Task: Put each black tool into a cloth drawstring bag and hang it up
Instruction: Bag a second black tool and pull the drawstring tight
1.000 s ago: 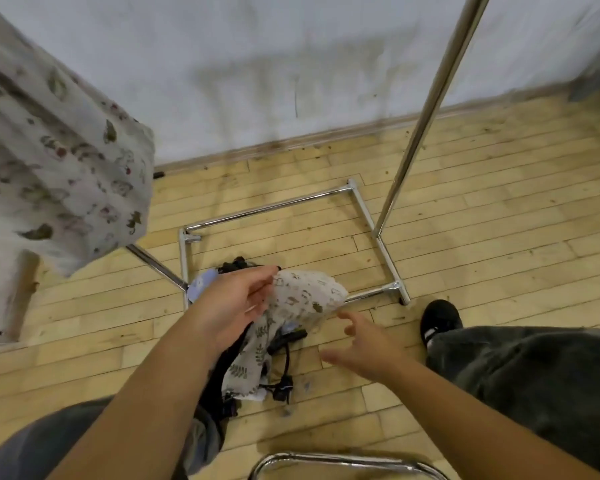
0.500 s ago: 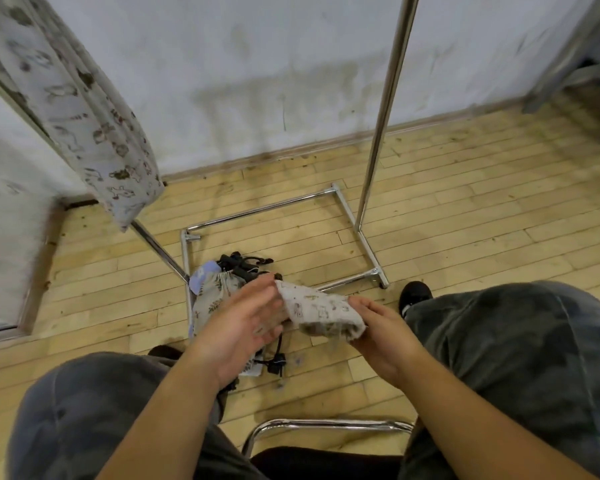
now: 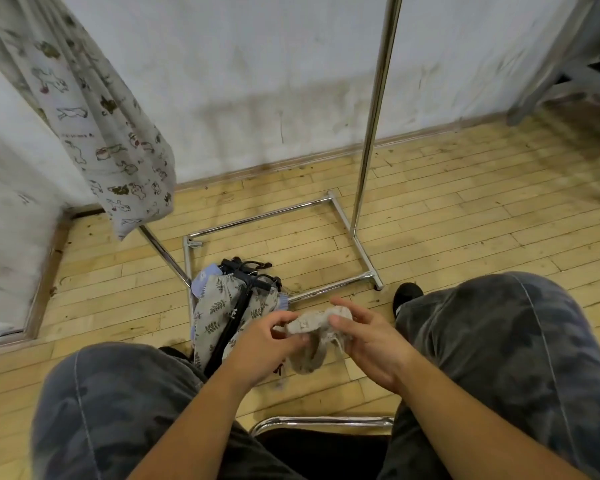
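At ten o'clock in the view, a pale printed cloth bag (image 3: 94, 109) hangs in front of the white wall, and a slanted chrome tube (image 3: 163, 254) shows below its lower corner. Toward the centre, the chrome rack base (image 3: 257, 216) lies as an open rectangle on the wooden floor (image 3: 465, 220). At its seven o'clock corner sits a heap: a leaf-printed bag (image 3: 215, 306) with a blue hem, and a long black tool (image 3: 234, 317) lying across it, running from twelve down to six o'clock. More black parts, too tangled to tell apart, bunch at the heap's top.

Just below centre, the left hand (image 3: 264, 344) comes up from seven o'clock with its fingers curled, thumb and fingertips pinching the left edge of a small beige cloth bag (image 3: 312, 337). That bag is held in the air between both hands, above the floor and between the person's knees; its body droops toward six o'clock. It looks limp; what is inside cannot be told. At the bag's three o'clock side, the right hand (image 3: 368, 344) pinches the cloth with thumb and a bent finger, while its forefinger points out toward ten o'clock.

At one o'clock the rack's upright pole (image 3: 374, 116) rises from the base. A black shoe (image 3: 407, 296) rests near the base's five o'clock corner. At six o'clock a chrome chair rail (image 3: 323, 420) curves between the grey-trousered legs.
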`<control>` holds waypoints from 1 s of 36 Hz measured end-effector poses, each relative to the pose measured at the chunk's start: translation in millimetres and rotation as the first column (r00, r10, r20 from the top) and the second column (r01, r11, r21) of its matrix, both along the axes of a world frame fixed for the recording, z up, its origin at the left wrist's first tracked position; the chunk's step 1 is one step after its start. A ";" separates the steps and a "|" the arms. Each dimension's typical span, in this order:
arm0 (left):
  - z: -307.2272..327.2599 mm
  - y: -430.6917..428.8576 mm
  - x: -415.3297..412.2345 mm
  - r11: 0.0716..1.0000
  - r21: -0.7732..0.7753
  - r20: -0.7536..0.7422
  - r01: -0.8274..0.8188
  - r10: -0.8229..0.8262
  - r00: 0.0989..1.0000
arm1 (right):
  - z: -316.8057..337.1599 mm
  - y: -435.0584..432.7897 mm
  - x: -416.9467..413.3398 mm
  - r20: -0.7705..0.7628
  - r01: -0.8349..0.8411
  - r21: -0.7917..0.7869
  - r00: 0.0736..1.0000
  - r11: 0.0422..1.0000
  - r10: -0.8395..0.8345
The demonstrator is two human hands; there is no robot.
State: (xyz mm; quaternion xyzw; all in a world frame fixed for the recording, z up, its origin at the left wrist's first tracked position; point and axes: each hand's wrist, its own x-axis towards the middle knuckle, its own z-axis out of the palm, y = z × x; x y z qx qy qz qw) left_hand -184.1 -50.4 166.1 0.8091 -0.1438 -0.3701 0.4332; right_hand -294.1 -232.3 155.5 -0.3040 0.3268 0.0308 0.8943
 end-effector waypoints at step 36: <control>-42.8 13.8 22.0 0.992 0.120 0.515 0.032 -0.090 0.853 | -27.4 -5.6 3.9 -0.325 0.051 -0.472 0.918 0.880 -0.227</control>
